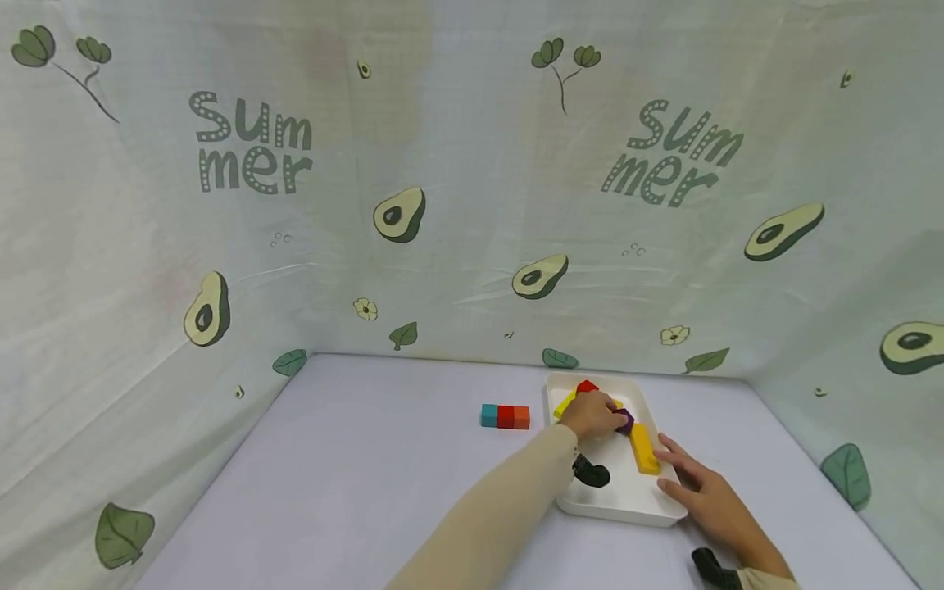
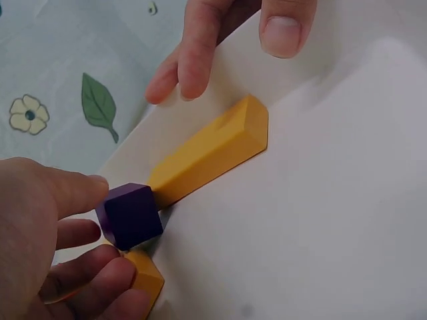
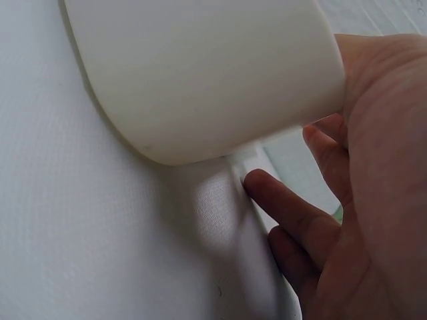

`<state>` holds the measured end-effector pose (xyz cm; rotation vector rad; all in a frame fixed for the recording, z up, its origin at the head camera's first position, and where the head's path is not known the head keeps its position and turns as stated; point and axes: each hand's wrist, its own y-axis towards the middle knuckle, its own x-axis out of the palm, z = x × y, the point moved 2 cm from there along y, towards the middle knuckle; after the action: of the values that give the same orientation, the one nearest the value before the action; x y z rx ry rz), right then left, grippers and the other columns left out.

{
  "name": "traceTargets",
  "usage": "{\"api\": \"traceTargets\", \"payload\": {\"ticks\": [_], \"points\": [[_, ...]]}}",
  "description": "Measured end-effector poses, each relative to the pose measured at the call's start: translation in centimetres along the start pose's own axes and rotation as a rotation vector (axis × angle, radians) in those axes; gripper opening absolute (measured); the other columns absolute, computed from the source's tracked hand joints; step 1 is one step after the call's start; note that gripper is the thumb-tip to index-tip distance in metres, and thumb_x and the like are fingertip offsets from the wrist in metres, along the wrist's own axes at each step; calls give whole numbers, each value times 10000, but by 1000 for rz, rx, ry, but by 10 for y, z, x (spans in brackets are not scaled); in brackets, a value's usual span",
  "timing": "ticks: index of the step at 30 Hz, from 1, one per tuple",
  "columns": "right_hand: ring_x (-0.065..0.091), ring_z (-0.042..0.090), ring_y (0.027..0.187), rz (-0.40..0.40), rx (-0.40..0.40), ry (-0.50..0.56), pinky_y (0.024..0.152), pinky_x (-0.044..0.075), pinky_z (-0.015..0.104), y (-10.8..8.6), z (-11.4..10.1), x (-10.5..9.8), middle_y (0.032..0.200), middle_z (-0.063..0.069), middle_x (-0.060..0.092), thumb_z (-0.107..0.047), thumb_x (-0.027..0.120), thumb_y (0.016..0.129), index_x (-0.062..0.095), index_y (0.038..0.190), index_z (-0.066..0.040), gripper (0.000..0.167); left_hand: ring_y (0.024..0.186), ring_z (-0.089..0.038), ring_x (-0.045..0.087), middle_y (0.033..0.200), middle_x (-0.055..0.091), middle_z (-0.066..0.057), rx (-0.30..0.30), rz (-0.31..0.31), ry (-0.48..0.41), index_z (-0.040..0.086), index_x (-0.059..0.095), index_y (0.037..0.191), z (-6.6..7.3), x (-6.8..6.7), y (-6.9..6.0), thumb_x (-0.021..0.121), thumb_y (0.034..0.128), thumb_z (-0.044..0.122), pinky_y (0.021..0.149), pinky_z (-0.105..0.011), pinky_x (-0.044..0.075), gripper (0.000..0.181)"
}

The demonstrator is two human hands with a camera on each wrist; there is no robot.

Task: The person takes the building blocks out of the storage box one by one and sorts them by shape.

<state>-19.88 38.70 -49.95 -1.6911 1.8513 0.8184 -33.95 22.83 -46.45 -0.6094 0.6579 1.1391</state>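
Note:
My left hand (image 1: 592,415) reaches over the white tray (image 1: 615,514) and pinches a dark purple block (image 2: 130,217) between thumb and fingers. That block is beside one end of a long yellow block (image 2: 210,152) lying along the tray's right wall. Under my left fingers another yellow block (image 2: 148,280) is partly hidden. At the far end of the tray, a red block (image 1: 587,386) and a yellow block (image 1: 565,403) show beyond this hand. My right hand (image 1: 704,501) rests at the tray's right rim with fingers extended, its thumb over the inner side.
Left of the tray, a teal block (image 1: 490,415), a red block (image 1: 506,417) and an orange block (image 1: 521,418) stand in a row on the white table (image 1: 354,483). A printed cloth (image 1: 457,164) hangs behind and at both sides. Each wrist wears a black camera mount.

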Motion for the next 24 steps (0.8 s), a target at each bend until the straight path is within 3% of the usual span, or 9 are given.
{"api": "traceTargets", "payload": {"ticks": [8,16,24], "points": [[253,494,1429,-4,17,24,1080,240,681,-1,2,6,1602,147,307,-433,694,932,579,1387,-48,607,811,-121,551,978,694,87,10,14,71,235,744,1174,0,-1,-8,745,885,464,859,-276,529,369],[249,504,1432,10,-11,11,1072,238,697,1,0,3,1602,150,308,-425,681,943,573,1391,-39,601,781,-120,545,893,671,74,44,17,85,199,763,1098,4,-3,-8,728,913,422,846,-259,523,293],[232,513,1434,-1,7,3,1063,218,718,1,-1,-2,1606,157,294,-435,679,941,558,1404,-30,627,766,-117,530,873,654,74,43,32,108,205,755,1103,10,-3,-10,776,873,414,813,-245,517,311]]}}
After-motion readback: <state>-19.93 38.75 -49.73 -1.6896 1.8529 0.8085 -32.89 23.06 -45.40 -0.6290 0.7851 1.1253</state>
